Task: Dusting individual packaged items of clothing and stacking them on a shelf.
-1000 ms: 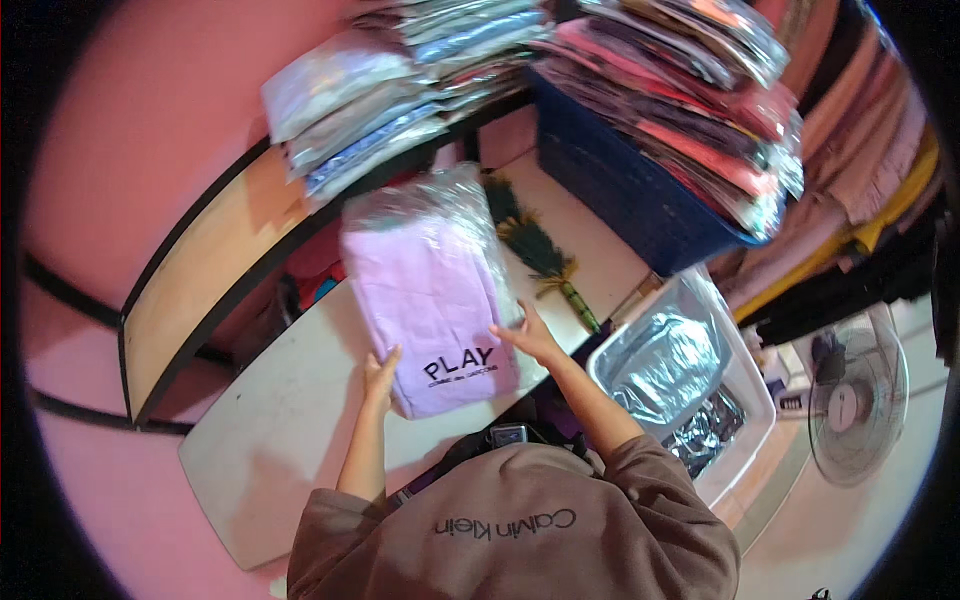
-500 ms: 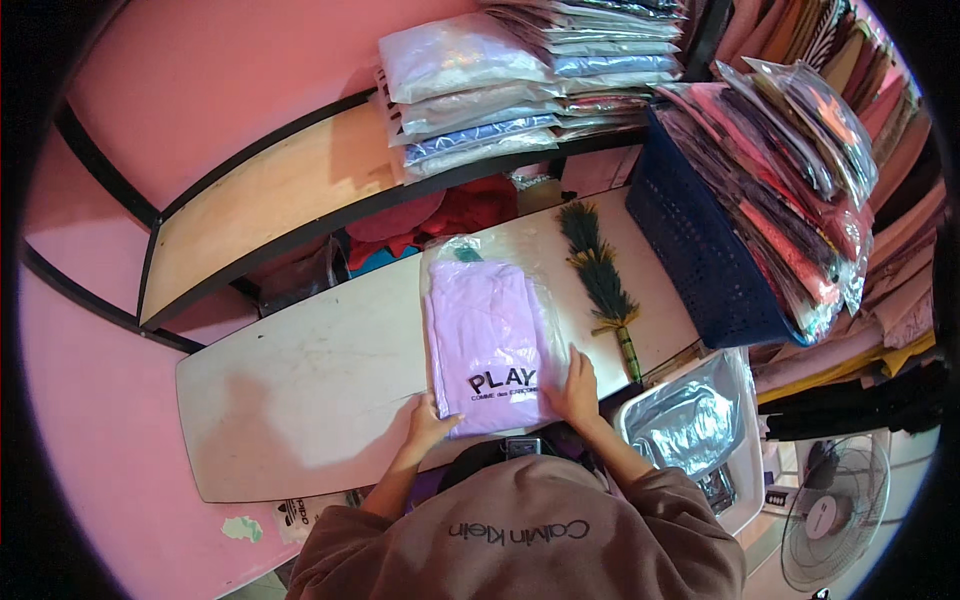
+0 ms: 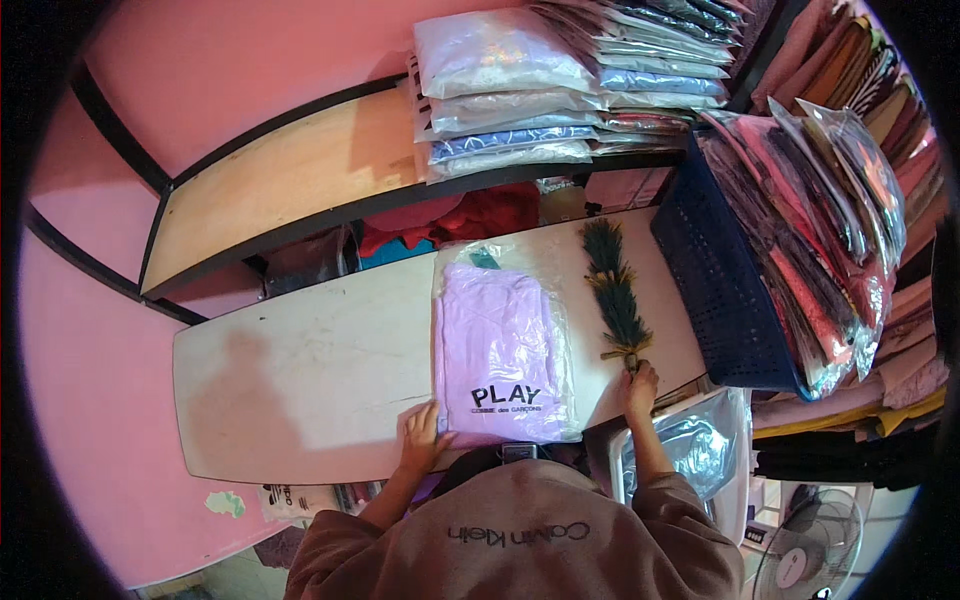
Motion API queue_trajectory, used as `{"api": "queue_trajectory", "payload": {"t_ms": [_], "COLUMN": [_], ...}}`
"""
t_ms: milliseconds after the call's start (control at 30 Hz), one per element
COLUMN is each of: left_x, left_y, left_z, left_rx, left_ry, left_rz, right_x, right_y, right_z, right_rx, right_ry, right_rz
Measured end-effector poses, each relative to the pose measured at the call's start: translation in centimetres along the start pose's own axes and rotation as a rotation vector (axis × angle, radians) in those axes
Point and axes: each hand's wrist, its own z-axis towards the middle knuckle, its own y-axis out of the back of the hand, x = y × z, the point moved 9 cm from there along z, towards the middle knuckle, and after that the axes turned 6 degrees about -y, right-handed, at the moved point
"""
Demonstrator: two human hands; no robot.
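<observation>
A folded lilac garment with dark lettering lies flat inside a clear plastic bag (image 3: 495, 335) on the white tabletop in front of me. My left hand (image 3: 422, 430) rests at the bag's lower left corner, fingers stretched and thumb against the edge. To the right of the bag lies a dark green feather duster (image 3: 613, 285) with yellowish tufts near its grip. Its handle is inside my closed right hand (image 3: 640, 388), which hides most of it; the feathered end points away from me.
A blue basket (image 3: 735, 280) crammed with bagged clothes stands at the table's right end. Behind the table, a shelf (image 3: 290, 160) carries stacked bagged garments (image 3: 510, 100). A white tub (image 3: 735, 430) with clear plastic stands at lower right, near a fan (image 3: 810, 560).
My right hand has left the bag's right edge and closed round the feather duster's handle. My left hand stays by the bag's lower left corner. The whole view has shifted slightly.
</observation>
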Motion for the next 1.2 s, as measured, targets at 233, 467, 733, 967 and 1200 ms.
{"api": "queue_trajectory", "payload": {"t_ms": [233,467,733,967,1200], "left_x": [6.3,4.3,4.5,4.2,5.0], "left_y": [-4.7,-0.5,-2.4,-1.0,-2.7], "left_z": [-6.3,-4.3,-5.5,-4.8,-5.8], "left_rx": [0.129,-0.09,0.134,-0.063,0.058], "left_ry": [0.627,0.531,0.584,0.305,0.614], "left_rz": [-0.751,-0.533,-0.651,-0.439,-0.752], "right_x": [5.9,12.1,15.0,12.5,14.8], "right_y": [2.1,-2.4,-3.4,-2.7,-4.4], "right_z": [0.4,-6.4,4.4,-6.6,5.5], "right_rx": [0.18,0.695,0.471,0.75,0.454], "right_ry": [0.199,0.969,0.419,1.335,0.689], "right_rz": [0.17,-0.238,-0.143,-0.207,-0.283]}}
